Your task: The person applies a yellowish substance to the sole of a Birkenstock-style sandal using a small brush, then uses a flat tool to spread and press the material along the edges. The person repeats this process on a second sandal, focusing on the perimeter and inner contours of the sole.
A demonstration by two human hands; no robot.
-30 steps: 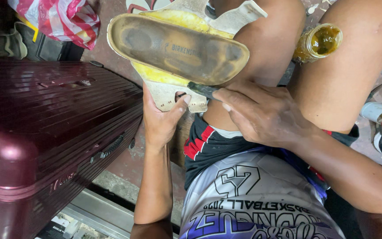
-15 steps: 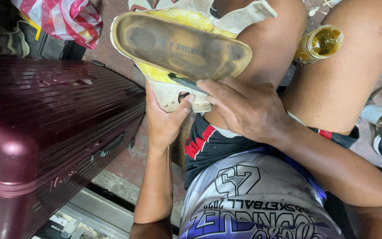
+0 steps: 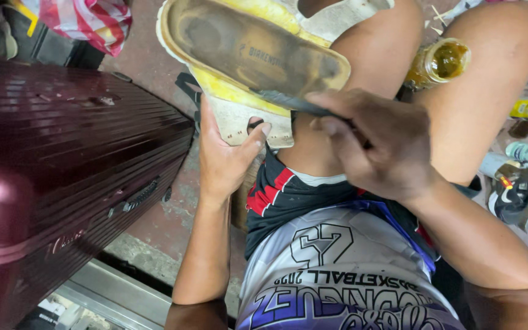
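- A dark red suitcase (image 3: pixel 62 165) fills the left side, lying flat, with a striped red and white cloth (image 3: pixel 90 18) behind it at the top edge.
- The left hand (image 3: pixel 224 156) is closed on the pale strap at the near end of the sandal (image 3: pixel 252 58), thumb across the strap, bracing it from below.
- The sandal lies tilted across the left thigh, its worn brown footbed facing up. It sits in the upper middle of the view, between the suitcase and the knees.
- A yellow layer shows along the near edge of the sole, under the footbed; it looks like glue or bared lining, though I cannot tell which. Much of that edge already looks yellow.
- The right hand (image 3: pixel 380 143) is clenched round a thin dark tool (image 3: pixel 294 104), whose tip touches the footbed's near edge by the heel end. Judged from this, work on the seam is under way, with the strap end not yet reached.
- A small open jar (image 3: pixel 438 61) of amber stuff stands between the knees, just right of the sandal.
- Bottles and tins (image 3: pixel 524 153) crowd the floor at far right.
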